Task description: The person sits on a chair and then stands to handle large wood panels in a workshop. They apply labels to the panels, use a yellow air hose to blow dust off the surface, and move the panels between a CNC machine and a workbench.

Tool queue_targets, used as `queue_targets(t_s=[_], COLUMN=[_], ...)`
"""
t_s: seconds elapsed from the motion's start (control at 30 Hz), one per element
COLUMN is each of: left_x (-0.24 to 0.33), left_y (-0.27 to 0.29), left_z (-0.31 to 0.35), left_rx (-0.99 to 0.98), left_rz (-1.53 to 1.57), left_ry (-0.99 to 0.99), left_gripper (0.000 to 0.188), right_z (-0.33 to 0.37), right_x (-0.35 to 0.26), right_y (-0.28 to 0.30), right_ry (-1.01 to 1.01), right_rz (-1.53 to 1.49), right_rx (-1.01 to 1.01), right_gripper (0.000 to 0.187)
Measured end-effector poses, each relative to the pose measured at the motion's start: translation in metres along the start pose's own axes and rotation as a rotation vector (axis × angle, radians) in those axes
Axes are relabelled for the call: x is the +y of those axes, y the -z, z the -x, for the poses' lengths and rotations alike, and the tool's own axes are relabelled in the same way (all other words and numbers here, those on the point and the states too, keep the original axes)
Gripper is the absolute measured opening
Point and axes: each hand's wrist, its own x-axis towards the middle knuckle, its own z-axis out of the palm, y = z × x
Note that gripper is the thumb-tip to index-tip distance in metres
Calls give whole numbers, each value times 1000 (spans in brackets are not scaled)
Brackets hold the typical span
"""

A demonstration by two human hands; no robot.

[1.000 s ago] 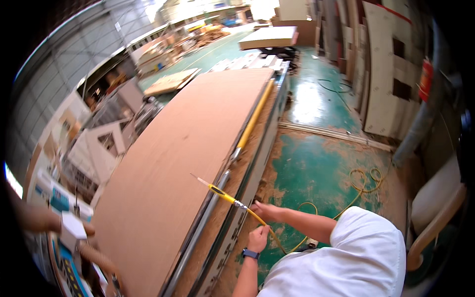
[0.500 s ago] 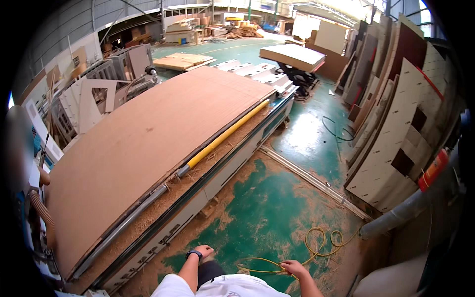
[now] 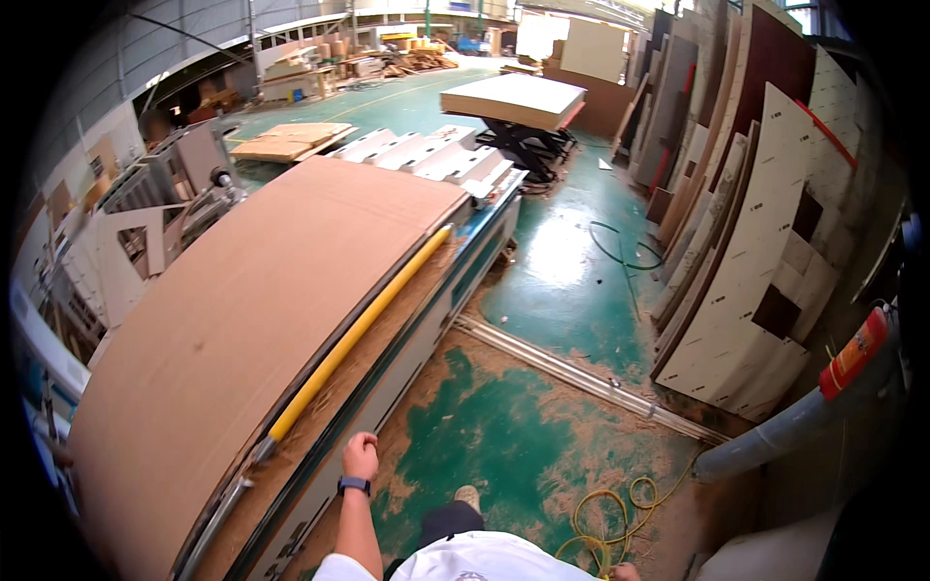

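My left hand (image 3: 360, 455), with a dark watch on its wrist, hangs beside the edge of a long machine table (image 3: 383, 387). Its fingers are curled and I see nothing in them. On the table lies a large brown board (image 3: 281, 242), with a yellow tube (image 3: 358, 334) along its near side. At the bottom edge of the picture, my right hand (image 3: 625, 572) is partly cut off and closed around a thin yellow hose (image 3: 586, 499). The hose lies in loops on the floor beyond that hand.
Sawdust covers parts of the green floor (image 3: 484, 416). A metal rail (image 3: 581, 373) crosses it ahead. Large panels (image 3: 736, 281) lean at the right, near a grey pipe (image 3: 765, 445) and a red cylinder (image 3: 852, 353). A scissor lift (image 3: 523, 145) carries pale sheets at the back.
I have moved forward along the table. My left hand has swung up and forward; my right hand has dropped toward the bottom edge with the hose. One shoe now shows.
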Motion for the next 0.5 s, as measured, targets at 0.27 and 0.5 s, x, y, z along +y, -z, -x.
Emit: queue_targets(t_s=[0.27, 0.5], left_x=[269, 327], left_y=[-265, -518], left_z=[-183, -285], left_rx=[-541, -1039], left_rz=[48, -198], left_ry=[-551, -610], left_gripper=[17, 26], right_z=[-13, -112], right_x=[-106, -269], right_y=[-43, -18], right_ry=[-30, -37], right_rz=[-291, -163], right_rx=[-78, -203], right_gripper=[35, 31])
